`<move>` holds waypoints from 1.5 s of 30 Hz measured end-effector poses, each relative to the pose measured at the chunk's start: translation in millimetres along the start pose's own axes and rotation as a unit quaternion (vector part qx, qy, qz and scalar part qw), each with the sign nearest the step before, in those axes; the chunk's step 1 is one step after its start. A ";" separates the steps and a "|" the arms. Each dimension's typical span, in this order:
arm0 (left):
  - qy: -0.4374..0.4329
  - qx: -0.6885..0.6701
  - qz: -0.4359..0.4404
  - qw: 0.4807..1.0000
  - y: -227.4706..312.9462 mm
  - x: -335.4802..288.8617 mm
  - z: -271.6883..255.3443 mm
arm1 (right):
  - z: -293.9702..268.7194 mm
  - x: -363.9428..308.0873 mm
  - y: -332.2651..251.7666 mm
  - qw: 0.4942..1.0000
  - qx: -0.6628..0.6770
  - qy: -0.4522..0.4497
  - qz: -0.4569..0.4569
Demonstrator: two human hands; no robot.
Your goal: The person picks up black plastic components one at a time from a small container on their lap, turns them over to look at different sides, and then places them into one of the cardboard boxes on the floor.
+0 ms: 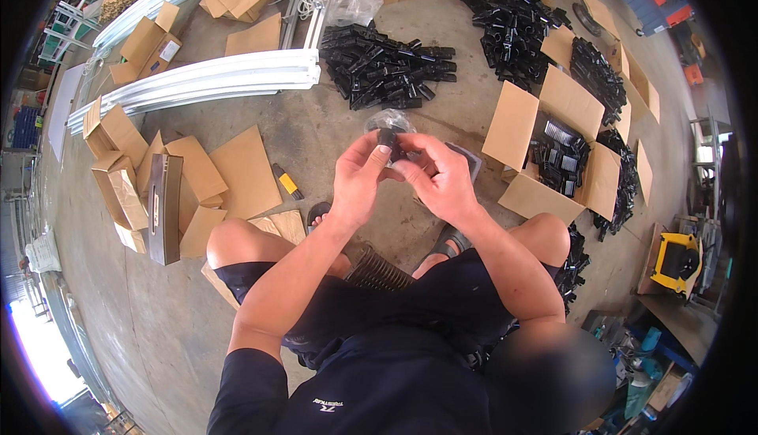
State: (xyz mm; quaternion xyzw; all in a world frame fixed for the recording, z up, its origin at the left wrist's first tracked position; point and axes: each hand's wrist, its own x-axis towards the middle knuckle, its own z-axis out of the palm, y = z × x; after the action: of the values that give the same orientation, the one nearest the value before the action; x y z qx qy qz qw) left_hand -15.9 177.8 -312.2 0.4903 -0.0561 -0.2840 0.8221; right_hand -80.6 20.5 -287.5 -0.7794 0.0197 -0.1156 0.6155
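My left hand [360, 181] and my right hand [439, 181] are raised in front of me, close together. Between their fingers is a small black part [387, 138], its exact kind partly hidden by the fingers. The left thumb presses on it, and the right fingers close round its other side. Just beyond the fingertips lies clear plastic film [388, 119], crumpled. Farther ahead, a pile of black tubular fittings [379, 68] is spread on the concrete floor. Below my hands, between my legs, sits a dark coiled spring [379, 271].
An open cardboard box [513, 125] with black parts stands at the right. Another black heap [509, 36] lies beyond it. White metal rails [229, 76] cross the upper left. Opened cartons [245, 168] and a yellow-and-black tool [287, 181] lie at the left. A yellow-framed item [677, 263] stands far right.
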 end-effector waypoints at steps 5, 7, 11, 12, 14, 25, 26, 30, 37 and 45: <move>-0.009 0.030 0.002 1.000 -3.6 -1.5 2.4 | 3.7 -4.4 7.6 0.999 -0.032 0.023 -0.003; -0.015 0.024 0.006 1.000 1.0 -2.3 6.7 | -1.5 -3.6 4.0 1.000 -0.004 0.019 0.019; -0.040 0.020 0.027 0.999 3.1 -2.5 7.4 | -7.0 -3.3 7.0 0.999 -0.013 0.021 -0.025; -0.044 0.025 0.035 0.998 1.8 -2.0 6.9 | -7.0 -3.8 9.2 0.998 -0.034 0.022 -0.047; -0.048 0.043 0.048 0.997 0.7 -2.6 7.1 | -7.6 -3.7 8.2 0.998 -0.033 0.018 -0.041; -0.054 0.091 0.087 0.991 5.1 -5.5 9.9 | -15.5 -0.6 2.2 1.000 0.015 -0.020 -0.015; -0.058 0.091 0.089 0.990 4.7 -5.2 9.4 | -16.2 -0.5 2.2 1.000 0.010 -0.023 -0.010; -0.060 0.094 0.097 0.989 2.5 -5.0 6.6 | -15.1 -0.8 6.3 0.999 0.037 -0.025 0.003; -0.061 0.063 0.079 0.993 11.5 -2.3 5.3 | -11.8 -4.9 16.9 0.997 0.068 -0.024 0.031; -0.073 0.095 0.103 0.987 12.6 -1.8 7.1 | -6.7 -7.0 17.0 0.995 0.096 -0.007 0.004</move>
State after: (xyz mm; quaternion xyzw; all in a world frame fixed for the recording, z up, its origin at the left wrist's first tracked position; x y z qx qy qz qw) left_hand -14.8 177.8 -297.7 0.5356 -0.1932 -0.2261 0.7904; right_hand -86.9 11.2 -303.6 -0.7175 0.0077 -0.1091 0.6879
